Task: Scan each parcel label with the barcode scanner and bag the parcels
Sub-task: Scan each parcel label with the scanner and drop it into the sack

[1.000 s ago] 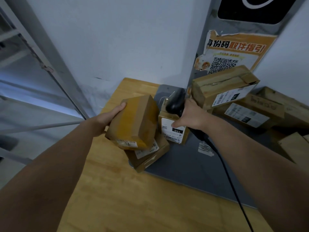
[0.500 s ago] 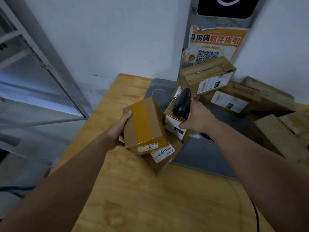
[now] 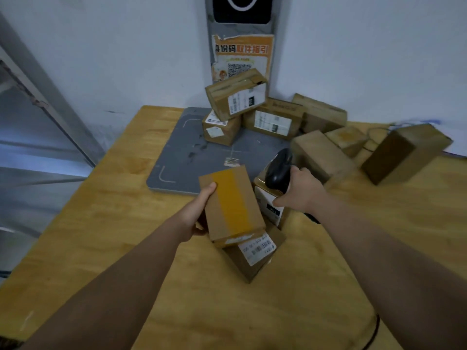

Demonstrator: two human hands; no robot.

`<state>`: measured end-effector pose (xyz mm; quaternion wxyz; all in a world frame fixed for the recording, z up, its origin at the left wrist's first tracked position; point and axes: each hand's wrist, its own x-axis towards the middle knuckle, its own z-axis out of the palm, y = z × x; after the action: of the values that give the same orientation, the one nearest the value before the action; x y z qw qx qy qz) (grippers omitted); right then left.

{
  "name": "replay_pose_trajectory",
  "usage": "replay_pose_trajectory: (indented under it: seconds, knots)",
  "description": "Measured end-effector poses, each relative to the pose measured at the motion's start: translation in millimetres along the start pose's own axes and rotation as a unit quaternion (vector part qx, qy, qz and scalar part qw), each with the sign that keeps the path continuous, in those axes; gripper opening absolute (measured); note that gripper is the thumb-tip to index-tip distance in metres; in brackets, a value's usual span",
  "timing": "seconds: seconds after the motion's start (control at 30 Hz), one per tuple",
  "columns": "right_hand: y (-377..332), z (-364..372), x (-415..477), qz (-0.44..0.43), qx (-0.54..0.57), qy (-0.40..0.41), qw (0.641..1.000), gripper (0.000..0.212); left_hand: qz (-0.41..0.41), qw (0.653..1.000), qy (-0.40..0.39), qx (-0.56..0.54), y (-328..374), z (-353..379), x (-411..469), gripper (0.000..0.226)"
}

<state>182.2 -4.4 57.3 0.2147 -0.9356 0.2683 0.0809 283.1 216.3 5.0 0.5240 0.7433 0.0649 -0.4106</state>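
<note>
The left hand is clamped around a brown cardboard parcel with a broad yellow tape stripe, thumb on the top face and fingers tucked underneath. It is held over the near middle of the pale wooden table. Directly beneath it sits a second brown box with a white barcode label, tilted on one corner; I cannot tell whether the hand carries that one too.

Just to the right, the right hand is wrapped tight round the handle of the black barcode scanner, head pointing away. A small cardboard box with a white printed label stands right against the scanner, touching the striped parcel's right side.

Further off lies a grey square mat with white corner marks, with a heap of labelled cardboard boxes at its far edge. The top box leans against an orange poster with a QR code. A tall brown box stands at the far right.
</note>
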Motion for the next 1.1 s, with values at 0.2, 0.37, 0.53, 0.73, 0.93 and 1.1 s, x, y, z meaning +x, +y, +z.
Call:
replay_pose_trajectory:
  seconds: [0.2,0.37,0.53,0.73,0.93,1.1]
  knots:
    - [80.2,-7.5,-81.0,0.055,0.129,-0.018,0.99,0.062,0.003,0.999,-0.035,-0.021,-41.2,86.3,-46.0,0.063]
    - [134.4,-5.5,-118.9,0.123,0.335,0.017,0.934,0.048,0.061,0.997,0.0,-0.038,-58.9,123.6,-56.0,0.076]
    - [170.8,2.4,-136.1,0.244,0.51,-0.026,0.825,0.034,0.094,0.995,0.034,-0.017,-50.6,144.8,-67.2,0.046]
    - [211.0,30.3,-130.3,0.315,0.527,0.062,0.787,0.042,0.151,0.985,0.085,-0.01,-47.5,156.0,-70.5,0.04]
    - [203.7,46.0,-136.5,0.262,0.313,0.223,0.885,0.048,0.224,0.95,0.157,0.151,-49.5,170.0,-72.7,0.054]
    - [145.4,38.4,-158.0,0.121,0.516,0.005,0.848,0.046,0.079,0.99,0.072,0.094,-53.0,177.0,-90.8,0.071]
